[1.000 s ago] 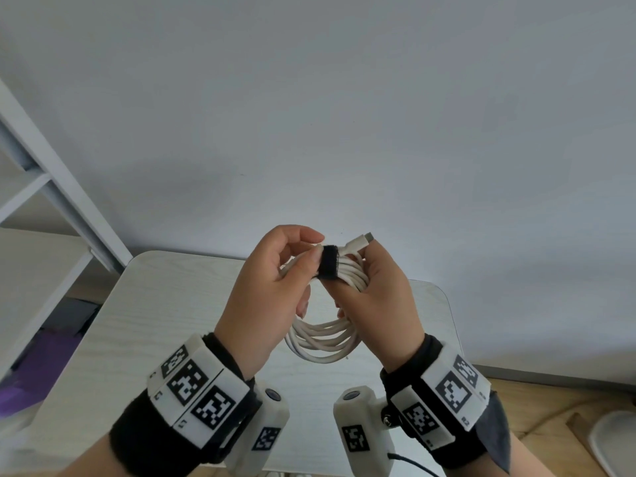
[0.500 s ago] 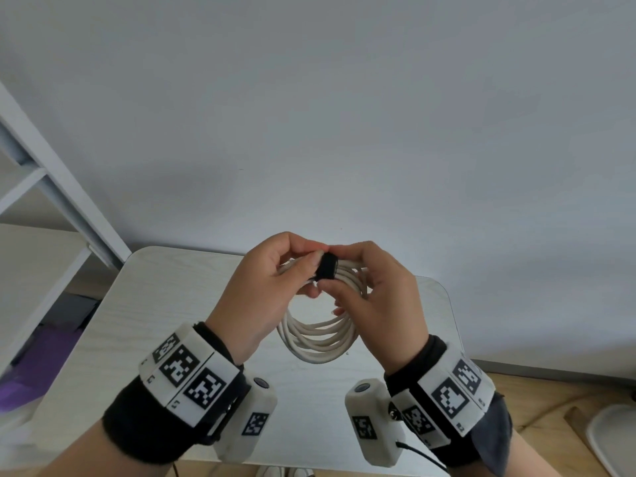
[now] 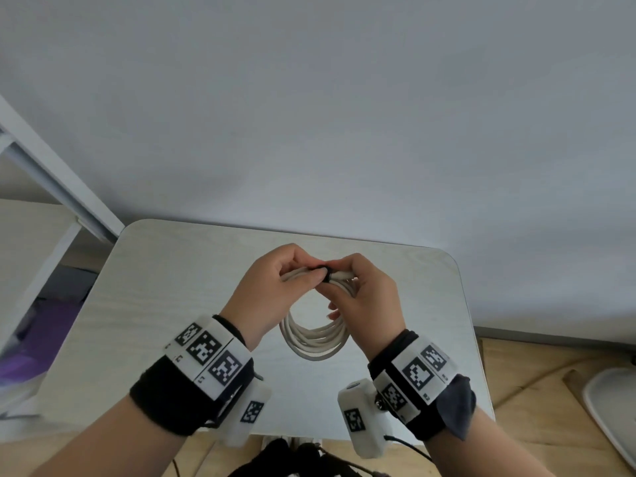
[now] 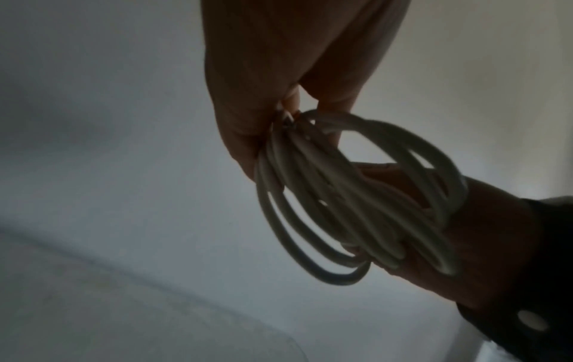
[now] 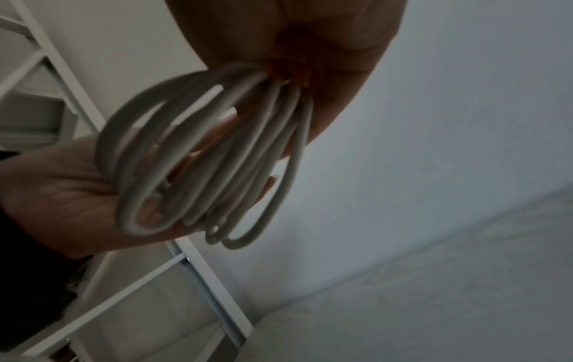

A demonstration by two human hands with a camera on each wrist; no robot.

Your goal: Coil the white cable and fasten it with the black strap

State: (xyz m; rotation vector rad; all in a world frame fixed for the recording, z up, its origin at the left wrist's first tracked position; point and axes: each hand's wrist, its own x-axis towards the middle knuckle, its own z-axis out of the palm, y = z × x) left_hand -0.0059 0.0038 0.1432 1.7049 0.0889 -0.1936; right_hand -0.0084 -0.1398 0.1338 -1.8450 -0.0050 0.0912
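Note:
The white cable (image 3: 311, 342) is wound into a coil of several loops and hangs above the table between both hands. A black strap (image 3: 326, 272) wraps the top of the coil. My left hand (image 3: 275, 290) pinches the bundle at the strap from the left. My right hand (image 3: 361, 294) grips the bundle at the strap from the right. In the left wrist view the coil (image 4: 356, 208) hangs below the curled fingers. In the right wrist view the loops (image 5: 217, 159) fan out under the hand. The strap is hidden in both wrist views.
A small light wooden table (image 3: 155, 304) with rounded corners lies under the hands, against a plain grey wall. A white shelf frame (image 3: 51, 177) stands at the left. Wooden floor and a white rounded object (image 3: 612, 407) show at the right.
Both hands have lowered and closed over the strap. The cable's plug end that stuck up a second ago is no longer seen.

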